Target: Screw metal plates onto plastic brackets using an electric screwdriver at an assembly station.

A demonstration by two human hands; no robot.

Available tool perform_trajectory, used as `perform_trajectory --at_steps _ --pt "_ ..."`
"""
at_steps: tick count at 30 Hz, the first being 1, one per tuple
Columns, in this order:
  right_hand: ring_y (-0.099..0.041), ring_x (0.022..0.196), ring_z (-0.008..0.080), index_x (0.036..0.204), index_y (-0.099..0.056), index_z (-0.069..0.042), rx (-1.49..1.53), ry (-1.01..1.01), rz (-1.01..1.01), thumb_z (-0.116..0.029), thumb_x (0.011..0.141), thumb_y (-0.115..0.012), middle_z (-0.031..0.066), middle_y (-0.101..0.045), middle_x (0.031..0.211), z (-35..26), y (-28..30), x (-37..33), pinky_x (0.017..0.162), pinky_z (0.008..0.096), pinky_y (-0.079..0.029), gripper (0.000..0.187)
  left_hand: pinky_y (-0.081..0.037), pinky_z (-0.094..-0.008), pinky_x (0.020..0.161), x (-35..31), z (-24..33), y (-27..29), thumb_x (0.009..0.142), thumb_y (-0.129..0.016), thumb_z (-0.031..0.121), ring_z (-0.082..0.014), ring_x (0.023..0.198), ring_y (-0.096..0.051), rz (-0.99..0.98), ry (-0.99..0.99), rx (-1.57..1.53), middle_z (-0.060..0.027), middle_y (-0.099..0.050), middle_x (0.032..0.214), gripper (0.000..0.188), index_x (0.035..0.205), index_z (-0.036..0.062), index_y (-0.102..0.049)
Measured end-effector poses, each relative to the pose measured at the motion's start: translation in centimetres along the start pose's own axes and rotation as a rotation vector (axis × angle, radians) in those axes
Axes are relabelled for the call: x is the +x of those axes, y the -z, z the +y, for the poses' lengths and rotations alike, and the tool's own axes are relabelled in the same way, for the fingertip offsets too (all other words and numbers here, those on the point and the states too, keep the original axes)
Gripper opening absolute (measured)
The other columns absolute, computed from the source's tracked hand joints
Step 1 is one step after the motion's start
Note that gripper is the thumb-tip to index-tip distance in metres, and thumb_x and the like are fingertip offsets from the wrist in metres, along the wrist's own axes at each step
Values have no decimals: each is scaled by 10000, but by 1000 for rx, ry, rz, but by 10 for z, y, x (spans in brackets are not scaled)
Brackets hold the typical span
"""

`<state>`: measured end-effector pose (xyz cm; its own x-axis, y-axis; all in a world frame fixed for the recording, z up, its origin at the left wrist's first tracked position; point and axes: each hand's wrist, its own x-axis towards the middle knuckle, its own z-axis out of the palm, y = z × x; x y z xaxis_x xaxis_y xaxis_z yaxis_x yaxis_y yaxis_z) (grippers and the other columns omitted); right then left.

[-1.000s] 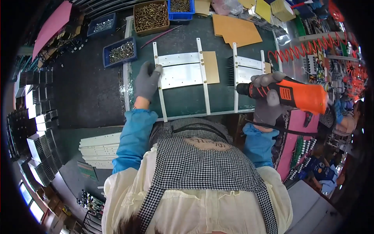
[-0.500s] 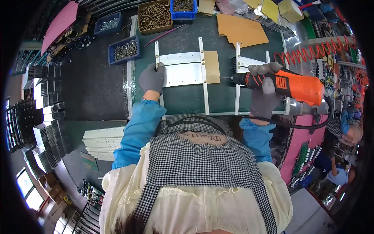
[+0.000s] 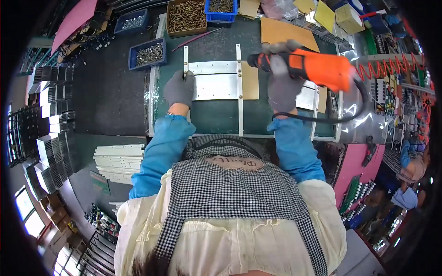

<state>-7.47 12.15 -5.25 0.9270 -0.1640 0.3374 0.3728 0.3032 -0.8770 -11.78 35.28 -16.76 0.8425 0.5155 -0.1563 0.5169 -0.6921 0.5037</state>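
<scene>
A flat white metal panel assembly (image 3: 214, 87) lies on the green table, with two narrow upright rails screwed across its ends. My left hand (image 3: 178, 91), in a grey glove, grips the left rail (image 3: 186, 57) at the panel's edge. Its thumb and fingertips lie by the screws there. In my gloved right hand (image 3: 282, 87) is an orange and black power screwdriver (image 3: 317, 68), held level. Its black nose points left, close to the right rail (image 3: 240, 115); the bit cannot be made out. Brown board (image 3: 251, 82) shows beside that rail.
Behind sit a box of brass screws (image 3: 186, 17), a blue bin of small screws (image 3: 221, 5) and a blue bin of silver parts (image 3: 148, 54). A second panel (image 3: 305, 98) is partly behind my right hand. White strips (image 3: 119, 161) are stacked at left. A red coiled hose (image 3: 391, 69) hangs right.
My right hand has carried the screwdriver left and away from me, from the second panel toward the first one's right rail. My left hand keeps its grip.
</scene>
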Motion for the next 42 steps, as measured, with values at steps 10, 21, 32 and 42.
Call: perform_trajectory --at_steps 10,21,32,42 --pt "-639 808 133 1139 -524 -40 -70 -27 -126 -23 763 -786 55 -664 911 49 -5 17 741 292 -552 459 -522 -462 811 1 -1 4 895 -565 563 -386 926 -679 -51 42 40 -177 -715 937 505 1064 108 -705" --pt "-650 803 147 1142 -521 -30 -140 -42 -142 -35 771 -773 61 -662 913 45 -2 25 713 300 -568 449 -515 -479 817 1 1 3 901 -542 577 -409 920 -672 -77 87 36 -199 -707 930 531 1008 85 -710" --pt "-645 830 134 1135 -532 -37 -203 -82 -177 -63 769 -792 48 -667 928 44 1 17 769 291 -547 450 -512 -498 803 3 1 -3 940 -509 513 -424 919 -665 -56 58 60 -212 -702 922 494 956 53 -688" --pt "-637 815 128 1129 -533 -36 -163 -43 -182 -54 769 -782 45 -666 905 43 0 15 757 287 -542 438 -511 -504 828 4 2 -4 963 -460 510 -424 944 -661 -69 54 128 -212 -704 957 508 993 58 -689"
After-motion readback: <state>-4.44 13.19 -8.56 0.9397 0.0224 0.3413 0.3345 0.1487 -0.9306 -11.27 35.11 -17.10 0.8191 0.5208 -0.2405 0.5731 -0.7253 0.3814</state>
